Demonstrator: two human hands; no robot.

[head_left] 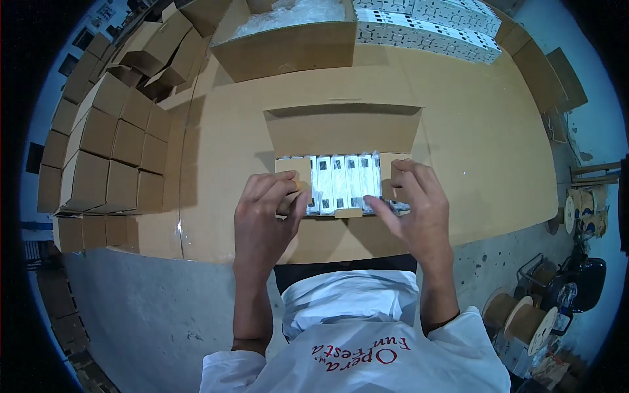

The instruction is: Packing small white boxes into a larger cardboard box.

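a wide table [458, 131] covered in brown cardboard sheet fills the middle of the view, standing on a grey concrete floor [151, 314]. along its left edge sits a stack of closed cardboard boxes [105, 150], piled in rows. at the far side stands a large open carton [288, 49] with clear plastic wrapping inside, and just beside it to the right lie rows of white patterned packs [432, 23]. off the table to the right, on the floor, are wooden cable spools [524, 321] and other clutter too dim to tell. near the front edge of the table lies a small open cardboard box [341, 134], its back flap standing up, with a row of white packets [344, 183] set upright side by side inside it. both forearms come up from the lower edge, out of white sleeves. the left hand [265, 209] rests on the left end of the box, fingers curled over its side flap and thumb pressed near the outermost packet. the right hand [416, 206] holds the right end, fingers folded over that flap, thumb stretched along the front of the packets. the hands are apart, each gripping its own end of the box with the packets between them.
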